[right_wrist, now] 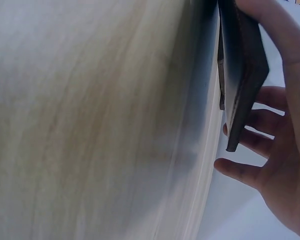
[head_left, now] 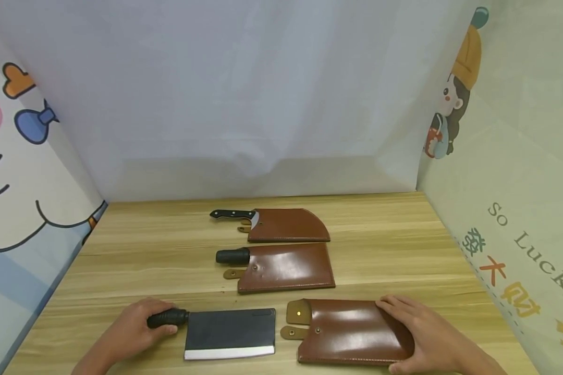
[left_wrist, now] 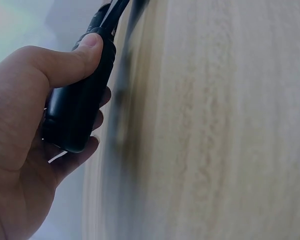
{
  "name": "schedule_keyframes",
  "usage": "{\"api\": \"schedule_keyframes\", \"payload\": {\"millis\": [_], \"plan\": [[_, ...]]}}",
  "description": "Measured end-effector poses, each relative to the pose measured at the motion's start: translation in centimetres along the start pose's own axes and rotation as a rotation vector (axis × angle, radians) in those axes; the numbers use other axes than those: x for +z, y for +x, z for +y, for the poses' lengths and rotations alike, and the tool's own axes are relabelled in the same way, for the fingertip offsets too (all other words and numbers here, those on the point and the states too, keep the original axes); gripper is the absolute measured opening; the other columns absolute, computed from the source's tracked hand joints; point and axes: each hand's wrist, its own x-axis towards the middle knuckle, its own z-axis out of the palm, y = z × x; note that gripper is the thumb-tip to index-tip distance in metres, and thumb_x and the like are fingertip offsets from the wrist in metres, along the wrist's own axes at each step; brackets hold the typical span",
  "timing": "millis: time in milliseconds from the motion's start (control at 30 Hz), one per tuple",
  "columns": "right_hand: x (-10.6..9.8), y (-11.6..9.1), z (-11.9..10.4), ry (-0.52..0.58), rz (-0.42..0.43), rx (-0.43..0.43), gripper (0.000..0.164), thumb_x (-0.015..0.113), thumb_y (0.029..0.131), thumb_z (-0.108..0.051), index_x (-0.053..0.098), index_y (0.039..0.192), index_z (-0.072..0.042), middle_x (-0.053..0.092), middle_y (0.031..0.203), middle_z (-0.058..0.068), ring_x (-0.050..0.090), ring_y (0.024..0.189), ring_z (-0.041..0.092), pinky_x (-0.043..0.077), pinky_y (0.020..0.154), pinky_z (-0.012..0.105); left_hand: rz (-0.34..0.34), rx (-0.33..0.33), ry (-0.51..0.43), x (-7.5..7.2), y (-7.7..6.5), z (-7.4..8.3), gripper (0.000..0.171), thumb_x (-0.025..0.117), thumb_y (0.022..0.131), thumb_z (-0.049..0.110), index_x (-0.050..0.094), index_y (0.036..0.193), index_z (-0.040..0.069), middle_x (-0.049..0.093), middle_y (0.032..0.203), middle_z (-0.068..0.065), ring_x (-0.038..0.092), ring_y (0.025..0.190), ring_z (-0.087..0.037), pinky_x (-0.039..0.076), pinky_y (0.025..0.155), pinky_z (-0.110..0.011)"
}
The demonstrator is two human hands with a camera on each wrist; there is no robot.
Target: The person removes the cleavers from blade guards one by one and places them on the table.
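My left hand (head_left: 138, 328) grips the black handle (head_left: 168, 317) of a cleaver, thumb along one side and fingers curled beneath it, as the left wrist view shows. The cleaver's dark rectangular blade (head_left: 230, 333) points right, its bright cutting edge toward me. To its right lies a brown leather knife sheath (head_left: 352, 330), its open end and tan straps (head_left: 294, 332) facing the blade. My right hand (head_left: 419, 333) holds the sheath's far right end, fingers at the back edge and thumb at the front. In the right wrist view the sheath edge (right_wrist: 250, 70) sits between thumb and fingers.
Behind lie two more sheathed knives: a cleaver in a brown sheath (head_left: 291, 268) with a thick black handle (head_left: 232, 255), and farther back a curved sheath (head_left: 288, 226) with a riveted black handle (head_left: 232, 214). Printed cloth walls enclose the wooden table (head_left: 145, 245) on three sides.
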Motion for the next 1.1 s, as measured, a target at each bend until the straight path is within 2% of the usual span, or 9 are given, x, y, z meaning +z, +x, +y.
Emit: {"api": "schedule_keyframes", "payload": {"millis": [133,367,567,733,867,967,1100], "plan": [[0.3,0.2,0.0,-0.001,-0.017,-0.013,0.113,0.073,0.067,-0.085,0.053,0.148,-0.008,0.055,0.147,0.018,0.056,0.129,0.038,0.051,0.094,0.060,-0.021,-0.022,-0.001,0.1,0.0,-0.3,0.042,0.082,0.083,0.048,0.077,0.113,0.019,0.072,0.110,0.009,0.066,0.103,-0.019,0.053,0.087,-0.045],[0.7,0.1,-0.2,0.037,-0.051,0.011,0.115,0.070,0.068,-0.085,0.046,0.154,-0.013,0.051,0.151,0.016,0.053,0.133,0.039,0.050,0.094,0.061,-0.047,-0.035,-0.006,0.1,0.0,-0.3,0.048,0.080,0.083,0.052,0.077,0.117,0.018,0.072,0.110,0.009,0.065,0.103,-0.017,0.053,0.087,-0.045],[0.7,0.3,-0.1,0.047,-0.089,0.022,0.118,0.069,0.067,-0.086,0.045,0.154,-0.011,0.049,0.152,0.017,0.050,0.134,0.042,0.049,0.095,0.062,-0.039,-0.019,0.026,0.0,0.0,-0.1,0.049,0.082,0.083,0.049,0.076,0.118,0.016,0.072,0.111,0.007,0.067,0.102,-0.018,0.054,0.087,-0.045],[0.6,0.7,-0.2,0.055,-0.103,0.011,0.115,0.070,0.068,-0.085,0.047,0.152,-0.010,0.049,0.152,0.017,0.052,0.133,0.041,0.049,0.096,0.061,-0.012,-0.016,0.025,-0.1,0.0,0.2,0.051,0.081,0.083,0.051,0.075,0.121,0.017,0.071,0.114,0.006,0.066,0.106,-0.020,0.054,0.089,-0.047],[-0.1,1.4,-0.3,0.053,-0.062,-0.024,0.106,0.071,0.075,-0.080,0.050,0.150,-0.008,0.051,0.152,0.017,0.053,0.133,0.041,0.049,0.096,0.062,0.039,-0.002,0.008,-0.6,0.6,0.8,0.047,0.076,0.088,0.053,0.075,0.122,0.020,0.071,0.116,0.008,0.067,0.106,-0.020,0.055,0.089,-0.047],[-0.7,2.2,-0.3,0.032,-0.011,-0.068,0.098,0.073,0.078,-0.074,0.053,0.148,-0.007,0.053,0.149,0.016,0.054,0.132,0.041,0.050,0.095,0.061,0.100,0.056,0.018,-1.1,1.5,1.4,0.038,0.077,0.091,0.044,0.076,0.119,0.019,0.071,0.116,0.006,0.068,0.107,-0.023,0.055,0.089,-0.048],[-1.6,3.5,-0.3,0.000,0.044,-0.127,0.093,0.078,0.078,-0.068,0.056,0.146,-0.009,0.055,0.149,0.015,0.054,0.133,0.039,0.050,0.097,0.059,0.149,0.137,0.036,-1.4,2.9,2.1,0.033,0.079,0.091,0.032,0.075,0.120,0.015,0.072,0.119,0.001,0.067,0.112,-0.027,0.054,0.092,-0.051]]}}
